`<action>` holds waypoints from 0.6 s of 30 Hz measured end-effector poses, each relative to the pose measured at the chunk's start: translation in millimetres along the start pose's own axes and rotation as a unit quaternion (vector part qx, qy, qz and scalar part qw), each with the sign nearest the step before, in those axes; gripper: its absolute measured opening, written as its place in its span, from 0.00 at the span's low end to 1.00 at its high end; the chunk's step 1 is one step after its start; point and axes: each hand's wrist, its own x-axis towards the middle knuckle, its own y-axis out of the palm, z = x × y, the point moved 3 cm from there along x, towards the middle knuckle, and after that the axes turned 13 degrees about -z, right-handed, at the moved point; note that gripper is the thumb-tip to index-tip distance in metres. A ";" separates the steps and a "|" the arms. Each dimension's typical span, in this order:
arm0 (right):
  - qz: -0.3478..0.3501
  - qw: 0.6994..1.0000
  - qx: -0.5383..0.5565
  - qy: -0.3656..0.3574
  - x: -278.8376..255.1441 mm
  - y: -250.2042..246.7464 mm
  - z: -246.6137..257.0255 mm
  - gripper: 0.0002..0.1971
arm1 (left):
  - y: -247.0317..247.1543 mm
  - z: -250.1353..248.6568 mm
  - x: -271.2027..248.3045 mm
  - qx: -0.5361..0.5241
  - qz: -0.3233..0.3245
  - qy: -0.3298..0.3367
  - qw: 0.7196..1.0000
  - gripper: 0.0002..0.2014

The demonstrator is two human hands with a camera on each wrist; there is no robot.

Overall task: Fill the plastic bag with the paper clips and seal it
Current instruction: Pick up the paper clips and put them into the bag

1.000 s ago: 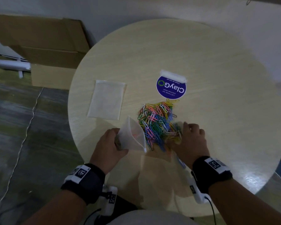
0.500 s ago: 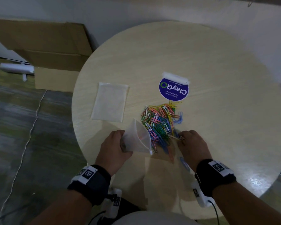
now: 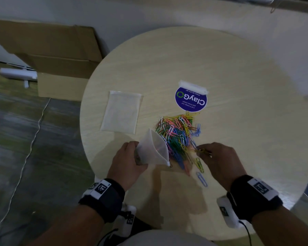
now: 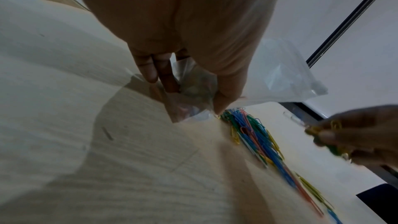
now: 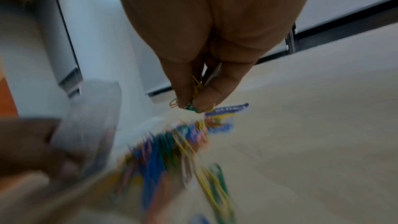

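On the near side of the round desk (image 3: 238,68), the left hand (image 3: 127,163) grips a clear plastic bag (image 3: 154,150) by its lower part, fingers and thumb curled round it, so that its open mouth faces right toward the paper clips (image 3: 178,134). A few coloured clips show through the bag's bottom in the left wrist view. The pile of clips lies on the desk just right of the bag, touching or nearly touching its mouth, with some loose ones trailing toward the near edge, among them a blue clip (image 3: 201,179) lying apart. The right hand (image 3: 219,160) is just right of the pile, its thumb and fingertips pinched on a small bunch of yellow and green clips (image 5: 194,99) lifted off the desk. Farther left lies a second, flat plastic bag (image 3: 121,114), well apart from the hands. Beyond the pile sits a round blue sticker (image 3: 191,100) reading "ClayGo". Left of the desk, a cardboard box (image 3: 60,57) stands on the floor.
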 end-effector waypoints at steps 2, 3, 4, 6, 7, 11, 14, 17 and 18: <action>-0.010 0.997 0.071 0.030 5.0 -19.1 15.1 0.05 | 1.6 -1.1 0.1 -0.006 -0.002 -0.003 1.000 0.32; -0.008 0.993 0.111 0.043 7.2 -27.1 24.9 0.04 | 1.9 -2.6 0.0 -0.007 -0.001 -0.007 1.000 0.32; 0.003 0.988 0.145 0.050 8.7 -33.3 35.3 0.03 | 2.7 -3.8 0.0 -0.006 0.000 -0.009 1.000 0.32; 0.035 0.983 0.174 0.044 12.0 -37.5 54.8 0.02 | 3.7 -6.1 1.2 -0.002 -0.002 -0.007 1.000 0.32; 0.053 0.984 0.167 0.033 14.3 -36.3 63.4 0.01 | 4.5 -6.6 1.7 -0.001 -0.001 -0.004 1.000 0.32; 0.111 0.989 0.098 -0.025 24.4 -21.5 88.6 0.10 | 3.8 -9.9 1.9 -0.008 0.001 0.012 1.000 0.28; 0.125 0.989 0.049 -0.056 31.4 -12.0 101.7 0.08 | 6.0 -9.7 -0.2 -0.034 0.001 0.021 0.999 0.26; 0.116 0.988 -0.002 -0.106 35.2 -5.6 114.8 0.10 | 8.9 -8.3 2.5 -0.060 -0.001 0.004 0.998 0.26; 0.115 0.986 -0.004 -0.122 35.1 -5.1 119.2 0.10 | 9.0 -10.1 5.1 -0.047 0.003 -0.006 0.999 0.26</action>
